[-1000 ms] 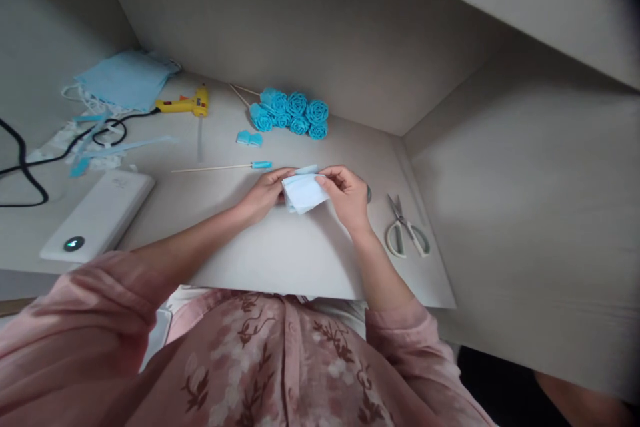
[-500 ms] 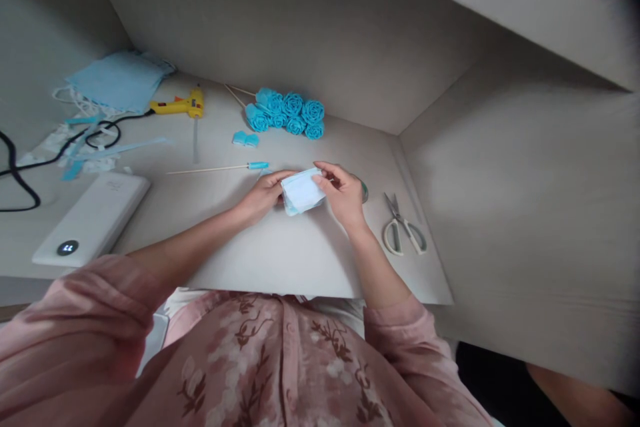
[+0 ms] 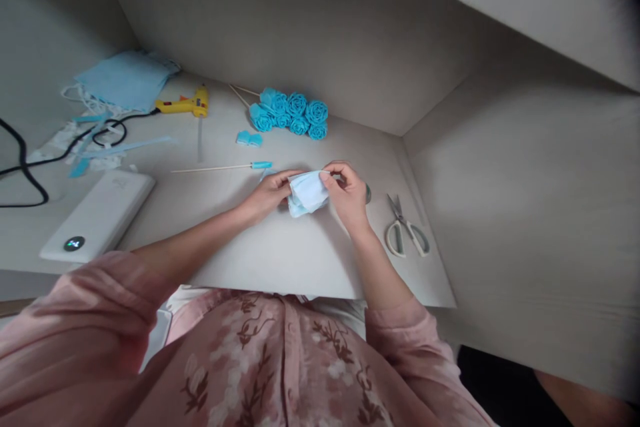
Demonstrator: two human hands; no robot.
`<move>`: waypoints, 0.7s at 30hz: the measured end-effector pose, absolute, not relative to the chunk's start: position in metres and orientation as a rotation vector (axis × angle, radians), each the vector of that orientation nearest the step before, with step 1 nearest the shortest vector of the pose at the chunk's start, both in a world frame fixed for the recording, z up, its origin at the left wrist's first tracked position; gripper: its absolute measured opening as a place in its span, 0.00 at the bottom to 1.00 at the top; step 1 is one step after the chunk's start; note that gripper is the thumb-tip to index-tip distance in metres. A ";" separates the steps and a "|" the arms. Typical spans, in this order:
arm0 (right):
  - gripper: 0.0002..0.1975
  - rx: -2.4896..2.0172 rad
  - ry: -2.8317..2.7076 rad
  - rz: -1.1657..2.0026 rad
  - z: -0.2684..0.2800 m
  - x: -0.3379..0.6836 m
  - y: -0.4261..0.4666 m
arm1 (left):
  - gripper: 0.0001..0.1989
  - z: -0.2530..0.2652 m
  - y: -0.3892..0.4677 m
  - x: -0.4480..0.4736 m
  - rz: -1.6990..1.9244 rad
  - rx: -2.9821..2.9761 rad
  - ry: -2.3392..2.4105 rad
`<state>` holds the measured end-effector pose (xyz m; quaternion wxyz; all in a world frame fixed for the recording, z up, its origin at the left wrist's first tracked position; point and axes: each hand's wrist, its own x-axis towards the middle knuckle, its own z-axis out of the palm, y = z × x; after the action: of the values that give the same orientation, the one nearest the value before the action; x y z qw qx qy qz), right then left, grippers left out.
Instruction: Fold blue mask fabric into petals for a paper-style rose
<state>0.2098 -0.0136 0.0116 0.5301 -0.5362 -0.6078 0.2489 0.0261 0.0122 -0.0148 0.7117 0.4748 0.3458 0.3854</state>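
Between my hands, above the front of the table, is a small stack of light-blue face mask fabric pieces (image 3: 307, 193). My left hand (image 3: 270, 195) grips its left edge, thumb on top and the other fingers partly hidden behind. My right hand (image 3: 349, 190) pinches the upper right corner of the top sheet, which is bent and lifted off the layers below. A thin wooden stick (image 3: 213, 169) with a rolled blue tip (image 3: 261, 165) lies just beyond my left hand. Two joined blue petal shapes (image 3: 249, 139) rest farther back.
Several blue fabric roses (image 3: 297, 113) on sticks lie at the back. A yellow glue gun (image 3: 185, 104), corded, stands left of them, near stacked masks (image 3: 125, 80) and scraps. A white power bank (image 3: 100, 217) is at left, scissors (image 3: 403, 227) at right. A round item (image 3: 369, 193) is half hidden behind my right hand.
The top sheet of the stack has been lifted and bent at its right side by my right hand. Both hands appear slightly farther right, as does the whole scene.
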 end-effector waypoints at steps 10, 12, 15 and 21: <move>0.12 -1.220 -1.204 0.818 0.011 0.209 -0.011 | 0.30 -0.014 0.013 0.025 0.845 1.046 0.666; 0.14 -1.224 -1.176 0.828 0.012 0.208 -0.011 | 0.31 -0.013 0.013 0.025 0.839 1.060 0.664; 0.16 -1.197 -1.133 0.839 0.012 0.210 -0.008 | 0.32 -0.011 0.012 0.024 0.813 1.058 0.691; 0.20 -1.038 -0.980 0.859 0.017 0.231 -0.002 | 0.33 -0.007 0.012 0.022 0.807 1.019 0.752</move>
<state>0.2313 -0.0016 0.0171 0.6726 -0.4612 -0.4354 0.3813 0.0225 0.0119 -0.0069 0.7311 0.4629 0.3417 0.3667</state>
